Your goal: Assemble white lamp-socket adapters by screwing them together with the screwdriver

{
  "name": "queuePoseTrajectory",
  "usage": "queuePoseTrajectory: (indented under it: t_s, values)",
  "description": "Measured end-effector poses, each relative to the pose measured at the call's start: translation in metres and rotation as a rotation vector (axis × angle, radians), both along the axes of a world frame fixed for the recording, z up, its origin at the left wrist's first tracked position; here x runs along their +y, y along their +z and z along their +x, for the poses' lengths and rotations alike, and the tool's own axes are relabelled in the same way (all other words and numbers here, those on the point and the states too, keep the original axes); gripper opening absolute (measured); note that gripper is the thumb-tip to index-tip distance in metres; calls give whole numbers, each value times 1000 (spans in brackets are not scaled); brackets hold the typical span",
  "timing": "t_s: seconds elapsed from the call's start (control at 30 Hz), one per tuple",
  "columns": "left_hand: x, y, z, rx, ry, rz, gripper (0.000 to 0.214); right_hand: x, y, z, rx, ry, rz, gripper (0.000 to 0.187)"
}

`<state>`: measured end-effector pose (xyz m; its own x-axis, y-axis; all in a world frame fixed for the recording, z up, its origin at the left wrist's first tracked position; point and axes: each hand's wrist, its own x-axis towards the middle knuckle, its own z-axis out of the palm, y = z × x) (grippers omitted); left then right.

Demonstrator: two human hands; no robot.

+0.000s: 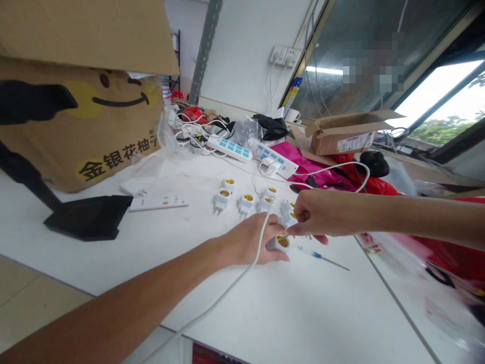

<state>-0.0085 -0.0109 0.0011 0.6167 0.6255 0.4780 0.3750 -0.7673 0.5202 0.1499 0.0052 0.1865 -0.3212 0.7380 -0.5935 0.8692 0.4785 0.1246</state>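
My left hand is closed around a white plug-in lamp socket with a brass inside, holding it on the white table. A white cable runs over that hand and wrist. My right hand pinches a thin item at the socket's mouth; I cannot make out what it is. Several more white sockets stand in a cluster just behind both hands. A small screwdriver with a clear blue handle lies on the table right of the held socket.
A big cardboard box stands at the left, a black stand base and a white remote before it. White power strips, cables, bags, pink and red plastic and a small open carton crowd the back.
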Motion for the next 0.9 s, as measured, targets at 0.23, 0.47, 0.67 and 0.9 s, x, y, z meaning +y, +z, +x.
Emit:
queuePoseTrajectory:
  t_s: [0.23,0.47,0.67,0.9]
  values:
    - [2,-5,2,4,10,-2,56,-10,1,-3,8,265,124,33]
    - [2,-4,1,19,-12,-6,50,-7,5,0,-66,855,193,11]
    - [2,-4,0,8,5,-16,53,-10,2,-6,36,507,168,12]
    - [0,-3,0,-35,-7,-23,53,-8,0,-3,2,-90,10,38]
